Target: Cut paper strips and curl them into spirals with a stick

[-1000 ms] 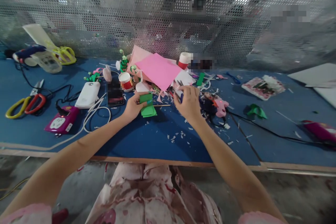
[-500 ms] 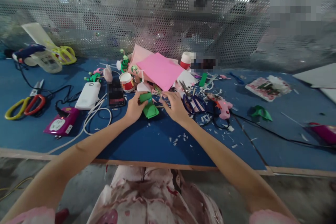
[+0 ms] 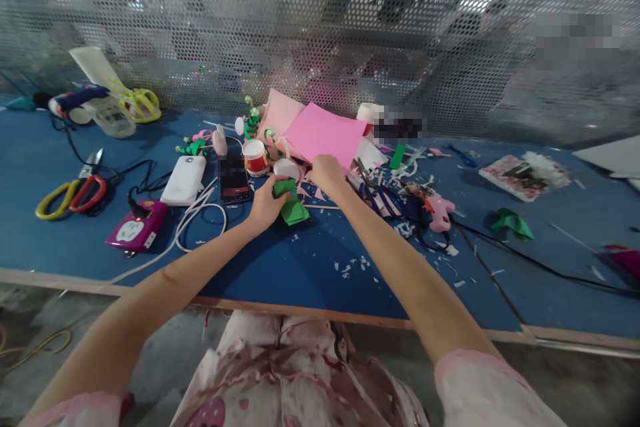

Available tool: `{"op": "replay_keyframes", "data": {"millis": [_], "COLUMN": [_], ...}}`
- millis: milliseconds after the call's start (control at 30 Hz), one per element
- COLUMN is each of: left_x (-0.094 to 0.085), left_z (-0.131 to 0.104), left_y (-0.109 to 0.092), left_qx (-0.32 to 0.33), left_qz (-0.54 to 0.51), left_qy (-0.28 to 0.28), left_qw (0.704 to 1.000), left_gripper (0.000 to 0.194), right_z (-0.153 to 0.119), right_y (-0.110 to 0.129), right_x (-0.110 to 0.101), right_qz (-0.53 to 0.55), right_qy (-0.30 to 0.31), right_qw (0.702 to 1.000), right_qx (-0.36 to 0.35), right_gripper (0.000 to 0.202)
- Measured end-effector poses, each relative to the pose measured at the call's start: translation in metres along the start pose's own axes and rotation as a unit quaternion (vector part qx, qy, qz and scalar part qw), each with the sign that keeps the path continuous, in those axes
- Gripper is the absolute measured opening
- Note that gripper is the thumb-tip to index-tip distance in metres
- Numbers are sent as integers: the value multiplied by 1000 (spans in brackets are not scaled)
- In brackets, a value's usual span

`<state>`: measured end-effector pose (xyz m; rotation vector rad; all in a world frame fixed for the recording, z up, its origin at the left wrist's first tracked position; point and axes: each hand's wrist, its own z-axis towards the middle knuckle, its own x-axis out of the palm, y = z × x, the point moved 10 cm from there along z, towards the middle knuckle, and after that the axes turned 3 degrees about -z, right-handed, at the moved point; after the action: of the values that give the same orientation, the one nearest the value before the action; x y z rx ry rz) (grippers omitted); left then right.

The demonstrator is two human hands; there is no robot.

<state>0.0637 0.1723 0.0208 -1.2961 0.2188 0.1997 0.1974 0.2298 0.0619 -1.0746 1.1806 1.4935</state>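
My left hand (image 3: pixel 266 205) is closed on a folded piece of green paper (image 3: pixel 294 211) near the middle of the blue table. Just right of it, my right hand (image 3: pixel 327 172) reaches over the lower edge of a bright pink sheet (image 3: pixel 325 133); its fingertips point down and away, and whatever they hold is hidden. A pale pink sheet (image 3: pixel 280 113) lies partly under the bright one. Between my hands are a white round piece (image 3: pixel 287 170) and small pink scraps. Beyond my left hand stands a red and white tub (image 3: pixel 256 159).
At left lie large scissors (image 3: pixel 90 177), a purple power box (image 3: pixel 137 227), a white power bank (image 3: pixel 184 180) and a phone (image 3: pixel 235 181) with cables. Paper bits and a pink glue gun (image 3: pixel 440 212) are at right, with a green scrap (image 3: pixel 513 222) beyond. A perforated metal screen (image 3: pixel 320 33) stands behind.
My right hand has moved forward to the pink sheet's lower edge, and its fingers have turned out of sight. My left hand keeps the green paper. The whole view has shifted slightly.
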Motion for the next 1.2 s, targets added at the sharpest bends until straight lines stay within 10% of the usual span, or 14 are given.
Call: {"op": "replay_keyframes", "data": {"millis": [467,800,967,1200], "left_x": [6,68,104,98], "left_z": [14,55,46,49], "left_y": [-29,-131,-118,-104], "left_qx": [61,337,351,320], "left_qz": [57,365,459,460], "left_qy": [3,76,272,315], "left_qw": [997,865,769,766], "left_gripper": [43,41,26,34], "right_z": [-39,-54,-59,-64], "right_y": [-76,-65,-61,-55], "right_x": [-10,-33,-37,-40], "right_qz": [413,295,198,161], "right_qy": [-78,-147,-182,-194], "right_qw": [904,935,954,957], "right_qx": [-74,-132,-136,-143], "right_gripper": [23,15,13,16]}}
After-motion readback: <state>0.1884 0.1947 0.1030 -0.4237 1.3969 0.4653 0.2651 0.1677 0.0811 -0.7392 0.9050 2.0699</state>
